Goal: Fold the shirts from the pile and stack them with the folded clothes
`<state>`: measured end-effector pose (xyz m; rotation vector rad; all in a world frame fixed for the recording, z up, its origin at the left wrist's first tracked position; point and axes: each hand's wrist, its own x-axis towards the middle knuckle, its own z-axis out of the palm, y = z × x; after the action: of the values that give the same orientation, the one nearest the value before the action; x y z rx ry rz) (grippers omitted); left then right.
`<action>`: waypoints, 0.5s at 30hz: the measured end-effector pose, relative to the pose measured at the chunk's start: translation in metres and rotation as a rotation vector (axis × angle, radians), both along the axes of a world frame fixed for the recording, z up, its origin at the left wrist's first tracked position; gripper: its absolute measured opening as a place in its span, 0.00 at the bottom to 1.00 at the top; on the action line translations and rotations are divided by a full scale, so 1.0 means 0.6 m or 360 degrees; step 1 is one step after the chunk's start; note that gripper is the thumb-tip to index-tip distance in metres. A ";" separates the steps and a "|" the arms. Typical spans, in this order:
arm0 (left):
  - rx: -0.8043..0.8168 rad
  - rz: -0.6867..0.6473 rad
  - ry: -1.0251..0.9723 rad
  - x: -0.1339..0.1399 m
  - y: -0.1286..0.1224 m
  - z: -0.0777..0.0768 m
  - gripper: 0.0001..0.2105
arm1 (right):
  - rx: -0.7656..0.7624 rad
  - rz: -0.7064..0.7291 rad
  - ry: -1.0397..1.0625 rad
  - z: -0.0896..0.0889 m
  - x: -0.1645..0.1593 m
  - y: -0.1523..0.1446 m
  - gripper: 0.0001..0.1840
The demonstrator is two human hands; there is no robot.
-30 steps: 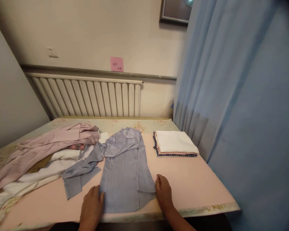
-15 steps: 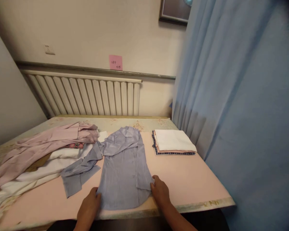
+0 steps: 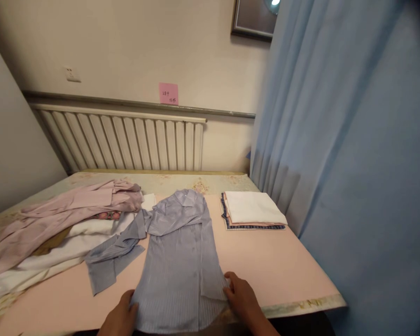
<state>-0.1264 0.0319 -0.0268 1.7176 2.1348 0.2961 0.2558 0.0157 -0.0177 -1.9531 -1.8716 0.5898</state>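
Observation:
A blue-grey striped long-sleeved shirt (image 3: 171,266) lies front up on the pink cloth, its collar toward the wall. One sleeve stretches out to the left, bent, and the other lies down along the right side of the body. My left hand (image 3: 121,315) pinches the shirt's lower left edge. On the opposite side, my right hand (image 3: 243,296) grips the lower right edge near the cuff. Between both hands the hem is spread and reaches the table's front edge. Thumbs and fingers are closed on the fabric.
Left of the shirt lies a loose heap of clothes with a pink garment (image 3: 80,200) on top. To the right sits a folded stack topped by a white cloth (image 3: 254,207). A blue curtain (image 3: 311,116) hangs along the right, and a radiator (image 3: 126,142) is behind the table.
Both hands have drawn the shirt's hem toward me and slightly farther apart. The hem now reaches lower in view and spreads wider.

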 end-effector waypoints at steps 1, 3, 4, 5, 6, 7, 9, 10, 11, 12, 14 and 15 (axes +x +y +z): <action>0.0049 -0.0020 0.0090 0.007 -0.003 0.007 0.20 | 0.0037 0.0014 0.0029 0.000 0.005 0.003 0.19; 0.0184 -0.0090 0.0283 0.034 -0.004 0.023 0.20 | 0.0222 -0.0005 0.0038 -0.002 0.015 0.017 0.18; 0.0249 -0.0152 0.0344 0.054 -0.003 0.031 0.20 | 0.0359 -0.0025 0.0010 -0.004 0.020 0.028 0.18; 0.0312 -0.0220 0.0338 0.078 -0.002 0.037 0.19 | 0.0502 -0.0036 -0.0035 -0.007 0.025 0.042 0.18; 0.0376 -0.0299 0.0287 0.105 -0.001 0.041 0.18 | 0.0632 -0.0030 -0.0091 -0.011 0.029 0.057 0.19; 0.0431 -0.0388 0.0221 0.133 0.001 0.041 0.18 | 0.0740 -0.0005 -0.0152 -0.017 0.033 0.072 0.19; 0.0507 -0.0662 0.0097 0.189 0.003 0.033 0.19 | 0.0890 0.0090 -0.0272 -0.030 0.040 0.099 0.20; 0.0528 -0.0845 0.0063 0.214 0.004 0.025 0.21 | 0.0937 0.0139 -0.0323 -0.038 0.042 0.110 0.20; 0.0545 -0.0991 0.0051 0.235 0.004 0.016 0.22 | 0.0968 0.0184 -0.0367 -0.045 0.044 0.118 0.20; 0.0556 -0.1103 0.0048 0.253 0.004 0.007 0.23 | 0.0988 0.0220 -0.0401 -0.051 0.045 0.124 0.20; 0.0536 -0.1235 0.0078 0.279 0.006 -0.006 0.24 | 0.0997 0.0254 -0.0441 -0.058 0.046 0.128 0.20; 0.0510 -0.1252 0.0101 0.288 0.007 -0.009 0.24 | 0.0991 0.0259 -0.0452 -0.059 0.046 0.128 0.20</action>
<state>0.0462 0.0361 -0.0320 2.6074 1.3289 0.3626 0.2835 0.0926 -0.0532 -1.5322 -2.0641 -0.2357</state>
